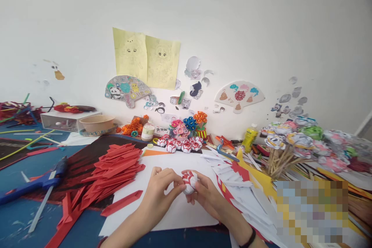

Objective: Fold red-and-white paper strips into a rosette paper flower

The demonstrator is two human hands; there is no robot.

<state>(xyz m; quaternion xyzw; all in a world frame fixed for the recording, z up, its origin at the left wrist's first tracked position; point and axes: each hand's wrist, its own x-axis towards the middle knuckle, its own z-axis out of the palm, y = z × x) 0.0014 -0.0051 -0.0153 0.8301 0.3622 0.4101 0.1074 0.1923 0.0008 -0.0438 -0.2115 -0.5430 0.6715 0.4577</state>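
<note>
A small red-and-white folded paper flower (190, 183) is held up over the white paper sheet (186, 217). The fingers of my right hand (209, 194) wrap round it from the right side. My left hand (163, 186) pinches its left edge between thumb and forefinger. A pile of folded red paper strips (119, 166) lies to the left of my hands, one strip (122, 203) resting partly on the sheet. On the right are folded white paper strips (232, 176). Several finished red-and-white flowers (186, 145) stand behind the sheet.
A blue glue gun (55, 174) lies at left, a glue stick below it. Along the wall are a beige bowl (97, 123), a jar (148, 131), bright craft flowers (200, 119) and a yellow bottle (250, 138). Paper flowers on sticks (279, 143) crowd the right.
</note>
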